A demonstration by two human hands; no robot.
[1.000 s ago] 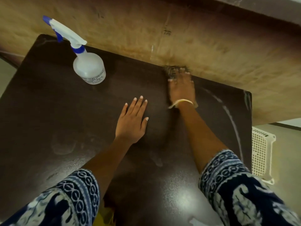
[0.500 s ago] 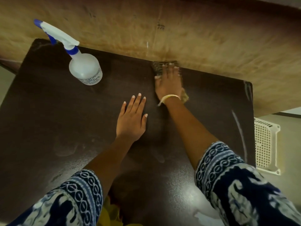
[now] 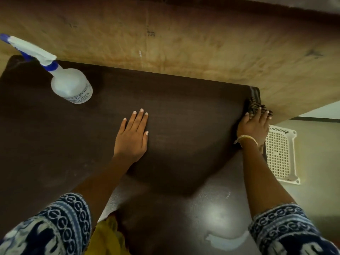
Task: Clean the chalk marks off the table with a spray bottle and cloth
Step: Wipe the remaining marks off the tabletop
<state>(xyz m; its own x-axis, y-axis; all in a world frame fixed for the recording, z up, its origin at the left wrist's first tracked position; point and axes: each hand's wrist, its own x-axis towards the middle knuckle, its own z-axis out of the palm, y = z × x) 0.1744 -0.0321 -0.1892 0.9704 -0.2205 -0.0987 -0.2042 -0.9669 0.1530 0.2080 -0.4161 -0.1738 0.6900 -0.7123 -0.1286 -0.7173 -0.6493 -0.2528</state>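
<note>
Nearest the camera, two patterned blue-and-white sleeves (image 3: 60, 223) are seen at the lower corners, and a glossy sheen with a pale smear (image 3: 227, 240) is noted on the near part of the bench (image 3: 184, 111). Its top is dark brown, smooth and flat, with a dull, wiped look across the middle.

At mid-distance the left hand (image 3: 131, 138) is laid flat on the bench, fingers straight and together, nothing held; it is judged to be placed there as a brace while the other arm reaches.

Further out, at the far right corner, the right hand (image 3: 253, 126) is pressed palm-down on the cloth (image 3: 254, 105), a dark, coarse-patterned fabric bunched at the very edge. No pinching grip is seen: the fingers lie extended over the cloth, and a pale bangle (image 3: 246, 138) is worn at the wrist. No clear chalk mark is made out under or beside it.

Below that edge a white perforated plastic basket (image 3: 280, 153) is seen on the floor.

Farthest left, the spray bottle (image 3: 71, 85) is stood upright on the bench, untouched, translucent white with a blue trigger, well apart from both hands. A stained tan wall (image 3: 184, 43) is noted behind.
</note>
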